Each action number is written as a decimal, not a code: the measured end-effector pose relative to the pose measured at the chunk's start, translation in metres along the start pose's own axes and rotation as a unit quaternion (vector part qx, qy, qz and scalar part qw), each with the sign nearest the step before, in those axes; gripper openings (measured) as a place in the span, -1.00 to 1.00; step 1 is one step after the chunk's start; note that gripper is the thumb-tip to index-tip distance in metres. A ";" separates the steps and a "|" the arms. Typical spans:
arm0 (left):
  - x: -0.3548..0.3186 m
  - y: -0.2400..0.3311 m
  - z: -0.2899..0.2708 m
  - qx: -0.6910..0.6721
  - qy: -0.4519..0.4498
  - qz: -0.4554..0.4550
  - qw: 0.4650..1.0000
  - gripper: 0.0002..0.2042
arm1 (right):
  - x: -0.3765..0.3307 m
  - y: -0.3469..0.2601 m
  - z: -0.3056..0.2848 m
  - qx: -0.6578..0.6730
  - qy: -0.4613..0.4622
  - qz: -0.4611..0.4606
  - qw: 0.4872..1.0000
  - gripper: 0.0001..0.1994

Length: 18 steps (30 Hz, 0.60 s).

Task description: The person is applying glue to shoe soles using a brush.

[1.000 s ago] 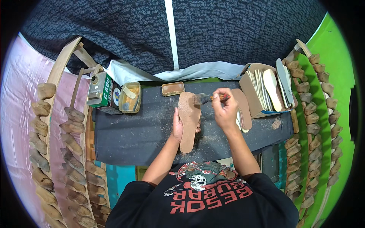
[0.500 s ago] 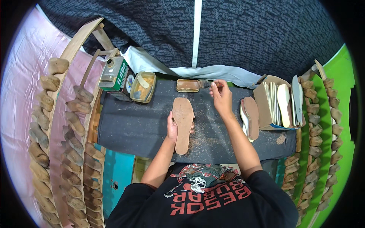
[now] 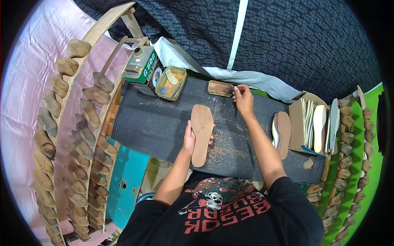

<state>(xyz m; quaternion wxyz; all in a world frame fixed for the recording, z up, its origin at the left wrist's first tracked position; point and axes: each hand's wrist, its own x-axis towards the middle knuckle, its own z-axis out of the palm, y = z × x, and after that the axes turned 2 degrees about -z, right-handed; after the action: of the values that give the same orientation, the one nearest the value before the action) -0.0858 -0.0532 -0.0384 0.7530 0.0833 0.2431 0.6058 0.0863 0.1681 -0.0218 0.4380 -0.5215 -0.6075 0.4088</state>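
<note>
A brown insole [image 3: 201, 135] lies upright along my left hand [image 3: 189, 139], toe end pointing away from me. The fingers of that hand wrap round its edges from beneath. My right hand [image 3: 243, 100] is closed in a pinch on a small dark-bristled brush [image 3: 231, 90]. The brush's dark end reaches over the right end of a shallow rectangular tray [image 3: 218, 94] with brownish contents. Most of the brush's handle is hidden by the fingers.
At the back left stand a green-and-white metal can [image 3: 141, 70] and a tub [image 3: 180, 89] holding scraper-like pieces. Loose insoles [image 3: 283, 135] and a cardboard box [image 3: 298, 123] of insoles sit right. Racks of wooden shoe lasts [image 3: 44, 143] flank the dark table [image 3: 139, 127].
My right hand has brought the brush in to the tray's right end. The whole view has shifted and tilted slightly. The insole stays in my left hand.
</note>
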 end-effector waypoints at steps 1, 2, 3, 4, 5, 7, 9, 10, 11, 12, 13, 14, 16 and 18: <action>0.001 0.001 -0.001 0.008 0.001 0.003 1.000 -0.21 | -0.002 -0.004 -0.002 0.020 0.005 -0.013 1.000 -0.76; 0.001 0.002 0.001 0.008 0.001 0.001 1.000 -0.21 | -0.006 -0.011 -0.006 0.019 0.006 -0.012 1.000 -0.76; 0.001 0.005 0.005 0.012 0.000 0.015 1.000 -0.21 | -0.010 -0.022 -0.008 0.050 0.025 -0.031 0.998 -0.76; 0.003 0.008 0.008 0.017 -0.002 0.029 0.999 -0.21 | -0.015 -0.033 -0.012 0.082 0.046 -0.049 0.994 -0.76; 0.006 0.009 0.012 0.016 -0.004 0.028 0.999 -0.21 | -0.020 -0.043 -0.017 0.110 0.053 -0.056 0.991 -0.76; 0.016 0.015 0.017 0.028 0.014 0.023 0.999 -0.19 | -0.037 -0.066 -0.025 0.150 0.046 -0.077 0.985 -0.77; 0.028 0.019 0.028 0.025 -0.003 0.021 0.999 -0.20 | -0.060 -0.091 -0.036 0.194 0.026 -0.104 0.975 -0.80; 0.033 0.021 0.032 0.023 -0.018 0.021 0.999 -0.21 | -0.070 -0.100 -0.039 0.192 0.028 -0.105 0.975 -0.80; 0.039 0.022 0.036 0.030 -0.034 0.017 0.999 -0.20 | -0.081 -0.108 -0.044 0.196 0.004 -0.101 0.975 -0.80; 0.044 0.022 0.037 0.030 -0.040 0.011 0.999 -0.20 | -0.090 -0.114 -0.048 0.200 -0.020 -0.096 0.975 -0.81; 0.049 0.022 0.037 0.014 -0.049 0.001 0.999 -0.20 | -0.098 -0.119 -0.047 0.195 -0.029 -0.085 0.977 -0.83; 0.054 0.021 0.038 -0.002 -0.058 -0.011 0.998 -0.20 | -0.106 -0.124 -0.046 0.197 -0.034 -0.086 0.976 -0.85; 0.061 0.020 0.052 0.014 -0.055 -0.024 0.998 -0.21 | -0.117 -0.129 -0.041 0.208 -0.035 -0.071 0.975 -0.86; 0.065 0.020 0.067 0.031 -0.050 -0.034 0.998 -0.21 | -0.123 -0.131 -0.041 0.199 -0.026 -0.071 0.977 -0.87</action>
<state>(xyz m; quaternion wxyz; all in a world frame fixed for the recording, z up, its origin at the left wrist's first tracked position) -0.0625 0.0245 0.0107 0.7817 0.1283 0.2262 0.5668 0.0983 0.0319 0.1016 0.5448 -0.3685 -0.5603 0.5034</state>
